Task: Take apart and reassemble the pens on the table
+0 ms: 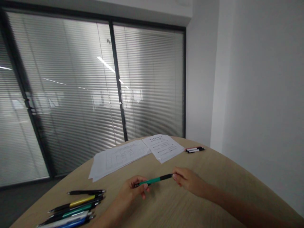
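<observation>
A green pen (154,180) with a black grip is held level above the table (190,202), its green barrel towards the left. My left hand (136,186) is closed around the barrel end, thumb and fingers pinching it. At the other end, my right hand (186,180) pinches the tip of the black grip; the very tip is hidden by the fingers. Left of my left forearm lies a group of several pens: a black pen (85,192), a yellow and black pen (76,202), a green and black pen (73,211), and white and blue ones below.
Overlapping printed sheets (121,158) lie at the table's far left, beside another printed sheet (163,147). A few black and white pens (194,149) rest near the far right edge. Beyond stand a glass partition with blinds (71,95) and a white wall (261,79).
</observation>
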A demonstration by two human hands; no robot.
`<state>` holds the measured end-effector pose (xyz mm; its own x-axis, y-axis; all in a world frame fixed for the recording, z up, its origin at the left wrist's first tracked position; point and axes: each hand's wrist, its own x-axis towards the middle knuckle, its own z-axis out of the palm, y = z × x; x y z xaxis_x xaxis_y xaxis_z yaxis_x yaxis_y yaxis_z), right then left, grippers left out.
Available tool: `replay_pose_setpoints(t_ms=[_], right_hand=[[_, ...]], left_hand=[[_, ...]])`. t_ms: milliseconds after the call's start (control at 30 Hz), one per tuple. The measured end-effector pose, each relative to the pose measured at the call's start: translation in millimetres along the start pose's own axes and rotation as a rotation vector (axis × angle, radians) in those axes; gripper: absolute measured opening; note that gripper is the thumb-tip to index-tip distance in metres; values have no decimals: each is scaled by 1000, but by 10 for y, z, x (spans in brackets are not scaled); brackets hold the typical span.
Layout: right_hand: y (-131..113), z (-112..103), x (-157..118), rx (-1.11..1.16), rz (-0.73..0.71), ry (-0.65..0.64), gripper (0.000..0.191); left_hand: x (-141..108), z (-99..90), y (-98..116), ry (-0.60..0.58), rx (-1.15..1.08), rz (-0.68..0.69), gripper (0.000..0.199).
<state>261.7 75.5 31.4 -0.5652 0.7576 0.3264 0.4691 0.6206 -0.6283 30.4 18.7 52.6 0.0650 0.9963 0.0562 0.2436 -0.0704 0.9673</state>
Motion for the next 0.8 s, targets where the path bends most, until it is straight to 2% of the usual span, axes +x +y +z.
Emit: replay_pose_setpoints(t_ms=[167, 467, 600, 800], right_hand=[[73, 76, 22, 315, 90, -65, 31], [81, 127, 22, 688, 184, -129, 36], [128, 193, 49, 825, 255, -145, 38], [124, 198, 72, 819, 270, -100, 40]], left_hand=[[11, 0, -43, -5, 94, 84, 24], [-93, -47, 153, 34, 422, 178, 20], [-102, -19, 195, -28, 358, 119, 27], [-53, 1, 105, -118, 141, -31, 42]])
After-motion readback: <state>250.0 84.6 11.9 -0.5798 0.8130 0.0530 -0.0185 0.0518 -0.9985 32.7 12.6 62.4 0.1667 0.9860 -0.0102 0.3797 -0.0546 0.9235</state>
